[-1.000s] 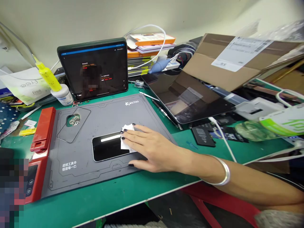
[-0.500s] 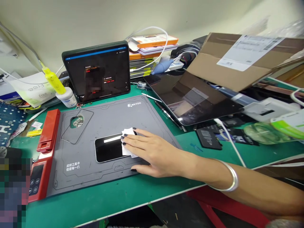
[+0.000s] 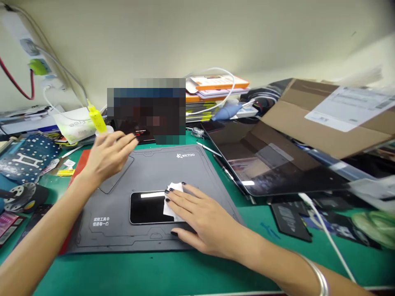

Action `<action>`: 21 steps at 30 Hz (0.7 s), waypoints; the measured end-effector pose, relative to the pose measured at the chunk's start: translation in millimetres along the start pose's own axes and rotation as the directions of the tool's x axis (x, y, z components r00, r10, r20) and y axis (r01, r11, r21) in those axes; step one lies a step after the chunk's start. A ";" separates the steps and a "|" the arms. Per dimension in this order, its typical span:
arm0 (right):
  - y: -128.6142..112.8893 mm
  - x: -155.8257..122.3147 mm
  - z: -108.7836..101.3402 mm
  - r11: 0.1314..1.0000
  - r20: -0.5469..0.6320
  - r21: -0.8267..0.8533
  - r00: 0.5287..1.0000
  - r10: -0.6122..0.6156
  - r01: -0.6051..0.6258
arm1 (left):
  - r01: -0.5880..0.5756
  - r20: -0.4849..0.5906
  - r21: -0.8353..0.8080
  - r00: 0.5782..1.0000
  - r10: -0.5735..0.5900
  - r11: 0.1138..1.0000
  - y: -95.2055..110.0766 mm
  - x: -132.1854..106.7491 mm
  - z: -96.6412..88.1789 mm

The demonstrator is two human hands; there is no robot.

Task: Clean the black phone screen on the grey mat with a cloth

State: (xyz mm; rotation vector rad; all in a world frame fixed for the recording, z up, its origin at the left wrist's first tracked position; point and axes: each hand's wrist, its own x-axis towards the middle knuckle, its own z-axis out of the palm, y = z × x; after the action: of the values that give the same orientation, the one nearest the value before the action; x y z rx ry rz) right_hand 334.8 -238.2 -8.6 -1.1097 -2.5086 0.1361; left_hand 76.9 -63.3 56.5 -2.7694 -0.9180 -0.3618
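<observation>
While right hand [image 3: 210,234], fingers spread, pins white wipe [image 3: 170,209] on phone [image 3: 148,207], long axis crosswise on repair mat [image 3: 160,164], left hand [image 3: 109,158] hovers open, empty, farther off

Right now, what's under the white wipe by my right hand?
The white wipe lies on the black glass of a smartphone, under the right hand. The glass beneath it is covered and cannot be seen.

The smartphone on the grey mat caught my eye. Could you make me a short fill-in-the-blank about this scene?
The right hand rests on a ____ wipe lying on the smartphone.
The grey mat carries the printed brand name ____.
A silver bangle circles the ____ wrist.

Answers: white; WKTOO; right.
</observation>
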 end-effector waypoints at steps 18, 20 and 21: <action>0.2 -0.5 -1.6 0.996 0.100 0.006 0.991 -0.089 0.089 | 0.222 -0.311 0.110 0.934 -0.178 0.969 6.4 5.4 5.6; -0.1 -1.1 1.5 0.999 0.038 -0.040 0.999 -0.025 0.026 | 0.139 -0.195 0.001 0.971 -0.136 0.990 27.6 -14.3 -5.8; -0.8 -1.2 3.6 0.997 -0.003 -0.069 1.000 0.018 -0.018 | 0.095 -0.116 -0.072 0.988 -0.103 0.993 38.1 -24.8 -9.4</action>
State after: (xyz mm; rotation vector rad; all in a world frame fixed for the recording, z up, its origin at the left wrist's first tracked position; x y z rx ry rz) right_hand 333.6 -239.3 -12.2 -1.1593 -2.5188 0.0542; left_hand 79.2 -109.6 54.0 -2.7325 -1.0339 -0.5774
